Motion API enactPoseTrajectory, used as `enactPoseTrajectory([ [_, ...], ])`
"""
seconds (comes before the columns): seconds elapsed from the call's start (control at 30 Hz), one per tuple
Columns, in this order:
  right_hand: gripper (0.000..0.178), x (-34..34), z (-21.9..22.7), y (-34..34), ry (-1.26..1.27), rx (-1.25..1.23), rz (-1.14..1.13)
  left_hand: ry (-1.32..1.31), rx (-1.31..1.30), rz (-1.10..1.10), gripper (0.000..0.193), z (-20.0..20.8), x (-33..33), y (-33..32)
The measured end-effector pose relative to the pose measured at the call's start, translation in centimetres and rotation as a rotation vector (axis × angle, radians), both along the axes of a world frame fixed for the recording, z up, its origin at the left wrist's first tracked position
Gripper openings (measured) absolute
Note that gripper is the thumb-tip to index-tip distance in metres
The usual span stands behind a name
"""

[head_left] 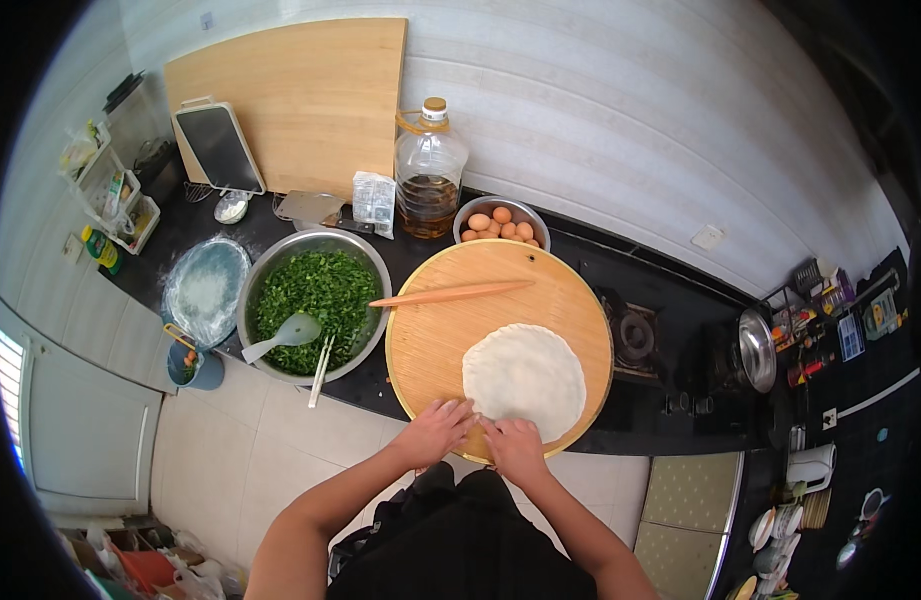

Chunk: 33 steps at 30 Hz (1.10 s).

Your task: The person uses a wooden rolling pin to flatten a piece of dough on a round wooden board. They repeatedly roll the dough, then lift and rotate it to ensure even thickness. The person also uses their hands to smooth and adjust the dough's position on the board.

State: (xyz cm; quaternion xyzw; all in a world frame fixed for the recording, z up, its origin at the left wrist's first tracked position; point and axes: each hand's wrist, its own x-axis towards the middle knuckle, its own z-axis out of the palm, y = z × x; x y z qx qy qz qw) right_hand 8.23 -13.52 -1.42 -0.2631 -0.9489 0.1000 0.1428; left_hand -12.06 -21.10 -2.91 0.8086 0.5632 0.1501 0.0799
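"The left hand (pixel 435 433) and right hand (pixel 515 443) nearly met at lower centre, fingers bent."

"Were they pinching the dough round (pixel 525 378)?"

"I couldn't tell; they were at its lower-left edge."

"And where did it lie?"

"Flat on the round wooden board (pixel 428 350), just right of centre, below the rolling pin (pixel 450 293). Left of centre stood a steel bowl (pixel 246 312) of chopped greens (pixel 315 285)."

Kitchen with a stove burner (pixel 635 336)
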Motion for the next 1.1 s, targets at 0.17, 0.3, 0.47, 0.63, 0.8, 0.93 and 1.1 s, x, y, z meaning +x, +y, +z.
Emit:
enactPoseTrajectory([
  [0.17,0.033,0.0,-1.3,0.0,-0.091,0.081,0.017,0.024,0.062,0.020,0.045,-0.3,0.4,0.2],
  [0.3,0.028,-0.1,-0.6,0.2,0.001,0.046,0.001,-0.049,0.039,0.026,0.044,0.1,0.2,0.4],
  [0.47,0.024,2.3,0.4,-0.3,0.056,0.010,-0.114,-0.076,0.014,0.053,0.041,0.6,0.0,-0.1],
  [0.63,0.016,4.0,-0.5,-0.4,0.177,0.001,-0.152,-0.042,0.061,0.056,0.039,0.7,0.2,0.3],
  [0.8,0.012,3.5,-0.3,-0.4,0.265,-0.012,-0.196,-0.119,0.166,-0.010,0.032,-0.5,1.4,0.5],
  [0.93,0.008,2.5,-0.6,-0.2,0.260,-0.018,-0.226,-0.219,0.223,0.035,0.022,-1.0,2.8,1.4],
  [1.1,0.008,2.3,-0.8,0.3,0.237,0.005,-0.224,-0.322,0.239,0.089,0.011,-1.1,3.5,2.3],
])
